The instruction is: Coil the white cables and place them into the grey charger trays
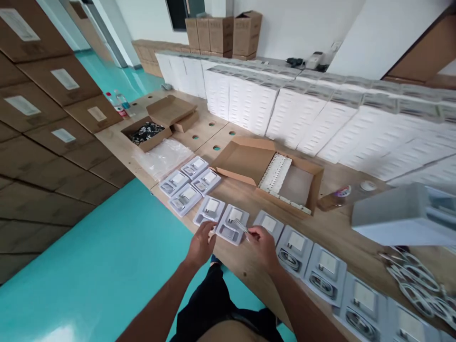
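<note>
Over a pale plastic tray (pixel 230 235) near the bench's front edge, my right hand (pixel 262 241) pinches a small bundle of white cable (pixel 241 225). The bundle's strands point left across the tray, which has a white adapter-like block in its upper recess. My left hand (pixel 202 243) is at this tray's left side, its thumb and fingers apart with nothing seen between them. Just beyond it lies a similar tray (pixel 200 217) with a white block. To the right, a tray (pixel 288 259) carries a coiled cable in its lower recess.
Several filled trays (pixel 185 199) sit left. Behind the row stands an open carton (pixel 313 190) with white parts. Loose white cables (pixel 416 280), a grey bin (pixel 388 213) and a bottle (pixel 335 198) lie right. White stacks (pixel 249 104) line the back; brown cartons (pixel 42 104) rise left.
</note>
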Tool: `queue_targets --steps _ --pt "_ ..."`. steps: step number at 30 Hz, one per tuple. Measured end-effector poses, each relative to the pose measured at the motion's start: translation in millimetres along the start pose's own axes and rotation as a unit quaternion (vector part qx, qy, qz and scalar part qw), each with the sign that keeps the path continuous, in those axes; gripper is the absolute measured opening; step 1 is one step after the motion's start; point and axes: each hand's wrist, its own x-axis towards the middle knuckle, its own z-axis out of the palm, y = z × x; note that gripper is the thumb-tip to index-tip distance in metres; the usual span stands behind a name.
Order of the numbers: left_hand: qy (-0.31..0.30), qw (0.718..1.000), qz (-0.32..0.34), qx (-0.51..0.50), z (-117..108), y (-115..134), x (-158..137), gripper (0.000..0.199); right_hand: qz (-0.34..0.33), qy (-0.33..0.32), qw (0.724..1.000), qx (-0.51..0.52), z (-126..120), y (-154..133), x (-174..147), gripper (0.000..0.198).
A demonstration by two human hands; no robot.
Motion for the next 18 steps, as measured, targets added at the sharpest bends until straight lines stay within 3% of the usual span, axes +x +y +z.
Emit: queue_targets --steps 2,5,8,10,13,18 --pt "-0.018 0.997 0.049 0.050 -7.8 -12.2 10.8 0.044 -0.040 0.007 0.998 -0.048 28.0 -3.8 11.5 0.017" --pt "-0.077 0.983 0.120 0.115 -6.9 -21.6 19.5 0.054 -0.059 -0.030 0.995 -0.076 49.6 -8.2 7.5 0.016" --pt "-0.158 0.962 0.148 0.167 1.3 -26.1 24.6 0.057 -0.109 -0.056 0.981 -0.152 56.5 -10.5 -7.9 0.018" --pt "-0.195 0.949 0.158 0.192 7.4 -28.0 27.2 0.047 -0.142 -0.062 0.964 -0.217 59.0 -10.3 -15.0 0.020" --pt "-0.217 0.938 0.179 0.202 14.2 -30.2 28.5 0.031 -0.152 -0.062 0.951 -0.264 62.2 -8.7 -17.1 0.020" --pt "-0.236 0.921 0.207 0.229 15.9 -31.4 24.8 0.037 -0.160 -0.079 0.933 -0.313 66.8 -7.4 -23.4 0.020"
